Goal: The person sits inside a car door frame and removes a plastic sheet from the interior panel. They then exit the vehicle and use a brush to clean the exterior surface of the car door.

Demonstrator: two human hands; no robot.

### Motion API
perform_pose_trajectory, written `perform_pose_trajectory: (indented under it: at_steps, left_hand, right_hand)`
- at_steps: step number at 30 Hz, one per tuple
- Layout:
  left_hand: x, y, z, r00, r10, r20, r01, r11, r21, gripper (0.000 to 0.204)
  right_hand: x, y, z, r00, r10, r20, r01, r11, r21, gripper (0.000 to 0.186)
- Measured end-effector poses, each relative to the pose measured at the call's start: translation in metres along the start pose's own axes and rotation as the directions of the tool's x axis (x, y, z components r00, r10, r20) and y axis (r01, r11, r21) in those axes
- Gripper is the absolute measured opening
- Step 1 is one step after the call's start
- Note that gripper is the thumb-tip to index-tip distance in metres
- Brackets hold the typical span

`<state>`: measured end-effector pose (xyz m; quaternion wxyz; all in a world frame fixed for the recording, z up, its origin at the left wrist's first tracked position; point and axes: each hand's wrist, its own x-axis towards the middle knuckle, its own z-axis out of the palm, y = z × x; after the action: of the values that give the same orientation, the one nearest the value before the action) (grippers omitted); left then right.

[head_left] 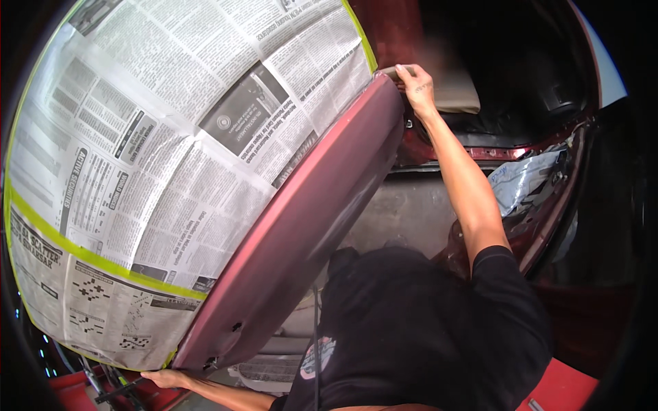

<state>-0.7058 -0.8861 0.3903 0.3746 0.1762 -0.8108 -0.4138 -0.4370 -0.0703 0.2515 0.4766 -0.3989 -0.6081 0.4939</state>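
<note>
A dull pinkish-red car door (pixel 301 212) stands at a slant in front of me, with small holes near its lower-left end. Newspaper sheets (pixel 171 144) cover the broad area beside it, bordered and crossed by yellow-green masking tape (pixel 103 257). My left hand (pixel 164 379) is closed at the door's near lower-left corner, its fingertips partly hidden by the edge. With the arm stretched far forward, my right hand (pixel 417 89) is closed on the far upper corner, next to a tan strip. Its grip is partly hidden.
A dark red car body opening (pixel 493 156) lies at the right, with a tan padded piece (pixel 456 96) inside. Silvery plastic sheeting (pixel 524 181) hangs by its right edge. Below is grey floor (pixel 418 212). Red surfaces and a metal stand (pixel 92 377) sit at lower left.
</note>
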Motion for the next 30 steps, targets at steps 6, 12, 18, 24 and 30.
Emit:
perform_pose_trajectory:
  at_steps: [6,12,18,24,30]
  left_hand:
    - [-0.008,0.004,-0.012,1.000,0.001,-0.028,-0.001,1.000,-0.002,0.073]
    - [0.001,-0.012,-0.023,0.999,0.028,-0.016,-0.026,0.991,0.132,0.074]
    - [0.004,-0.021,-0.030,1.000,0.014,-0.027,-0.010,0.989,0.145,0.071]
    - [-0.001,-0.015,-0.025,0.999,0.046,-0.002,-0.045,0.987,0.153,0.069]
    - [-0.009,-0.009,-0.032,0.995,0.096,-0.021,-0.091,0.981,0.169,0.068]
  right_hand:
    - [0.014,-0.007,0.021,0.995,-0.030,-0.094,0.003,0.962,-0.274,0.033]
    - [0.019,0.013,0.026,0.994,-0.021,-0.108,0.001,0.985,-0.175,0.037]
    - [0.016,-0.020,0.041,0.996,-0.060,-0.070,0.030,0.926,-0.375,0.036]
    - [0.019,0.002,0.039,0.996,-0.012,-0.088,0.006,0.997,-0.072,0.035]
    - [0.053,-0.081,0.100,0.946,-0.281,-0.165,0.254,0.953,-0.165,0.042]
